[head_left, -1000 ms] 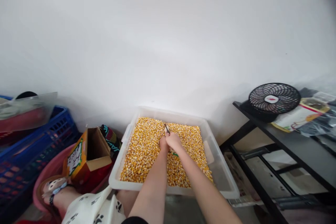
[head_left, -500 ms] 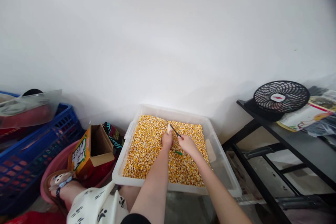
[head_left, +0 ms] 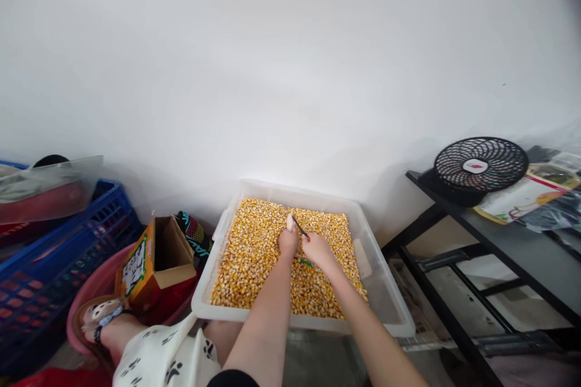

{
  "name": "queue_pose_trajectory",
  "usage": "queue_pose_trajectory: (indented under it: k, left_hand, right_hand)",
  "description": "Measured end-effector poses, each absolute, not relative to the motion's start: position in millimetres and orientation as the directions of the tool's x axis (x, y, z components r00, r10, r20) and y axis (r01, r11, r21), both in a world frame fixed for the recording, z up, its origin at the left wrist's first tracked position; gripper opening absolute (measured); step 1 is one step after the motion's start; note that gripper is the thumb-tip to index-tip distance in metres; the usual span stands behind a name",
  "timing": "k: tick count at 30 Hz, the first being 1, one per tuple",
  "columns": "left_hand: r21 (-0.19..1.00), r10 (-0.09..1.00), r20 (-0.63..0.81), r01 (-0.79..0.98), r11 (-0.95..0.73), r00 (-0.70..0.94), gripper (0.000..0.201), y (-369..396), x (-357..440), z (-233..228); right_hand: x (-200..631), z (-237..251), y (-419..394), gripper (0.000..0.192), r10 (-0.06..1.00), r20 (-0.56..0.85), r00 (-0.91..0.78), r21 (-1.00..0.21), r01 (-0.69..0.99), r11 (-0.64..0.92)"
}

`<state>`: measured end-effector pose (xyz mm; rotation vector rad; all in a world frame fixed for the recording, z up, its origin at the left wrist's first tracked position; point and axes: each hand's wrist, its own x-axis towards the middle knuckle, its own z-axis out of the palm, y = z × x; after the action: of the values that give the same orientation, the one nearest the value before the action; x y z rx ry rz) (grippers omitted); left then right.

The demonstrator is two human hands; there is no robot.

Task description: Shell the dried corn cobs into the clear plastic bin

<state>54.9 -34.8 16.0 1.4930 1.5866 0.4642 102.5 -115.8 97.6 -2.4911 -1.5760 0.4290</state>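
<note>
Both forearms reach forward over the clear plastic tub (head_left: 385,296) of yellow corn kernels (head_left: 254,254). Left hand (head_left: 288,240) pinches a small pale object (head_left: 289,222) upright. Right hand (head_left: 318,249) grips a thin dark tool (head_left: 299,227), tip angled toward the object, mid-tub.

Both hands over white tub (head_left: 213,281) of corn kernels (head_left: 254,254); left hand (head_left: 288,240) pinched pale piece (head_left: 289,222), right hand (head_left: 316,249) gripped thin dark tool (head_left: 299,227) beside it.
</note>
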Motion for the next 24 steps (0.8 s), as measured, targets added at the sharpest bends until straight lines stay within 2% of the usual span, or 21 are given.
queue_pose_trajectory:
  k: [13,19,24]
  left_hand:
    - [0.74,0.935,-0.343,0.638,0.211,0.088,0.052,-39.9,51.5,22.8]
    - [0.747,0.935,-0.34,0.632,0.205,0.099,0.052,-39.5,50.9,21.8]
    - [0.759,0.935,-0.337,0.62,0.199,0.113,0.053,-39.8,46.7,22.5]
  right_hand:
    - [96.2,98.1,-113.4,0.037,0.9,-0.16,0.404,-0.297,0.85,-0.435]
    - [92.3,93.2,-108.6,0.04,0.888,-0.174,0.427,-0.346,0.817,-0.461]
    - [94.5,80.7,-99.1,0.04,0.858,-0.18,0.48,-0.301,0.804,-0.513]
